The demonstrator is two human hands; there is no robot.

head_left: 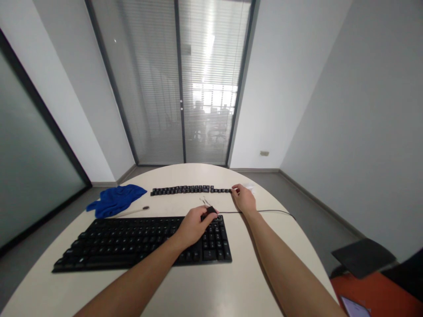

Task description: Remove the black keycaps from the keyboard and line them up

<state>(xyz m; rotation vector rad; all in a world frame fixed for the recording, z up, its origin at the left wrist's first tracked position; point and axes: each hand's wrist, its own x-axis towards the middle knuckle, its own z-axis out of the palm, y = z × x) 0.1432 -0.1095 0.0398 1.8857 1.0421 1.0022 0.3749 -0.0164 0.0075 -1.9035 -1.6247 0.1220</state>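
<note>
pinching a small black-handled tool with thin metal wire prongs (210, 210) in the left hand (194, 225), thumb against fingers, prongs angled up and away toward the keycap row. that hand sits over the right part of the black full-size keyboard (132, 244), near its far edge; forearm crosses the near edge.

right hand (245, 200) is at the right end of the long row of small black keycaps (181, 189), thumb and fingertips drawn in close by the end cap. can't tell if they pinch it or just touch. a crumpled clear plastic piece (250, 188) sits just behind this hand, partly hidden.

keyboard lies in the near left half of the round cream tabletop (198, 290), near left corner closest to the rim. keycap row runs along the far side, inside the far rim. a strip of tabletop between row and keyboard gives working room; the prongs reach into it, and a thin black cable (274, 211) runs through its right part to the right rim.

left side is tighter: crumpled blue cloth (119, 199) by the rim, light-handled dark-bristled brush (134, 211) beside it, bristle end toward the middle. more room right of the keyboard, crossed by the right forearm.
</note>
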